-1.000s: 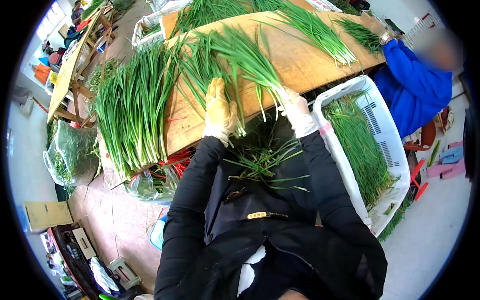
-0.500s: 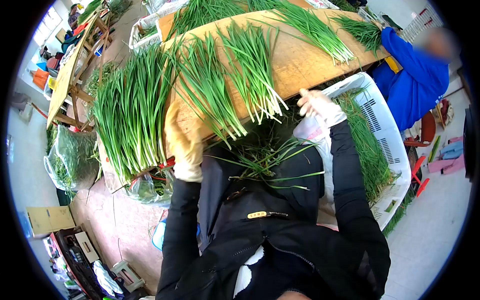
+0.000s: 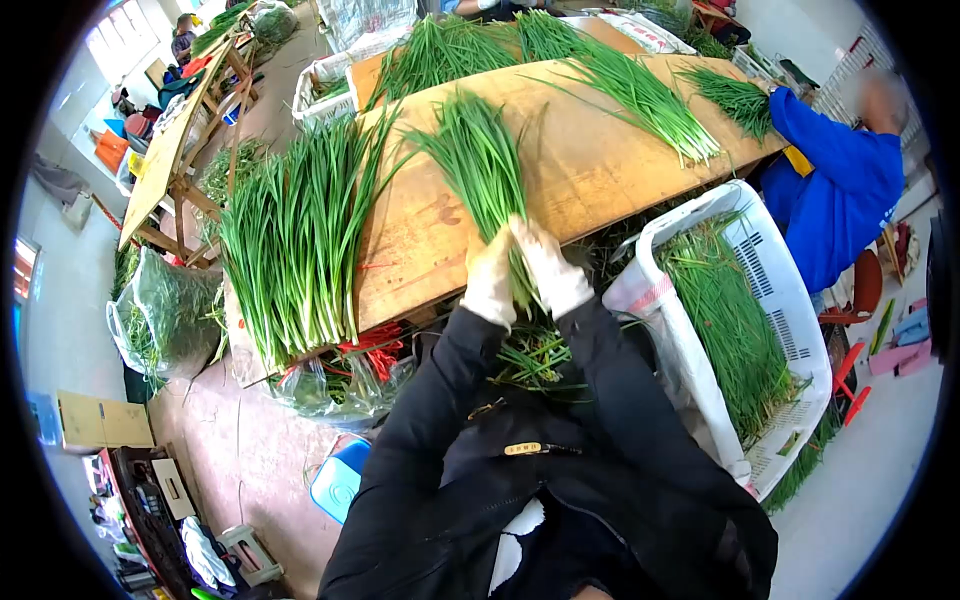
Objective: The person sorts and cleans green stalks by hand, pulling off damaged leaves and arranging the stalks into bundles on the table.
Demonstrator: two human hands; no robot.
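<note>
My gloved left hand (image 3: 490, 272) and gloved right hand (image 3: 545, 262) are pressed around the lower stalks of one bundle of long green leaves (image 3: 475, 160) at the table's near edge. The bundle's leafy tops point away from me over the wooden table (image 3: 430, 255). To the left a wide row of green bundles (image 3: 290, 240) lies with its pale ends toward me. Another bundle (image 3: 645, 100) with white ends lies at the right of the table. Loose green leaves (image 3: 535, 360) rest on my lap.
A white crate (image 3: 745, 225) full of green leaves stands right of my arms. Beyond it sits a person in blue (image 3: 835, 190). Red strings (image 3: 375, 350) and a plastic bag (image 3: 335, 390) are below the table's left edge. A blue stool (image 3: 340, 480) stands on the floor.
Both hands have come together around the stalks. The two separate bunches that lay in the middle of the table are now one bundle between my hands. The view has shifted slightly.
</note>
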